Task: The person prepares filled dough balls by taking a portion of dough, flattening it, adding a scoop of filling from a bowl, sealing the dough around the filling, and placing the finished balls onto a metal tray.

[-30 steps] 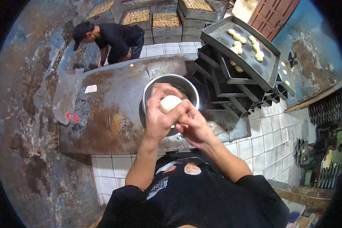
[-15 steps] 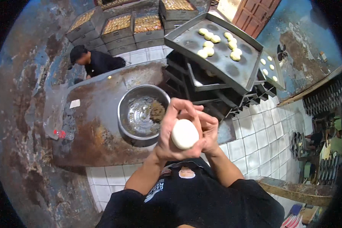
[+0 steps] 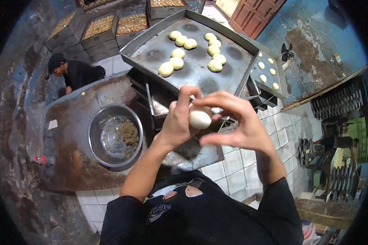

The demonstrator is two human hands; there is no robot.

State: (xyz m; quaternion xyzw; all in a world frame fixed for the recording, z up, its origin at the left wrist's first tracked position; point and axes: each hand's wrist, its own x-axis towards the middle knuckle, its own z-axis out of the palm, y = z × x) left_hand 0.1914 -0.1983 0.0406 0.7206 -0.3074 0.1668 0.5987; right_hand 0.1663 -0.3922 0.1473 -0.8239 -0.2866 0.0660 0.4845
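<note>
A smooth white dough ball is held up in front of my chest. My left hand wraps round its left side, fingers curled over the top. On the ball's right, my right hand is open in a C shape, thumb apart from the bent fingers. Its fingertips are close to the ball; whether they touch it is hard to tell. Just beyond my hands a large metal tray bears two rows of pale yellow dough balls. To the left, a steel bowl contains a brown crumbly filling.
The bowl stands on a worn, stained table. More trays are stacked under the top one, and another tray with dough balls lies at the right. A person in dark clothes is beyond the table. Filled metal boxes line the back.
My right hand has come away from round the dough ball and spread open. Both hands have moved up toward the tray. The view has shifted, so the bowl appears farther left.
</note>
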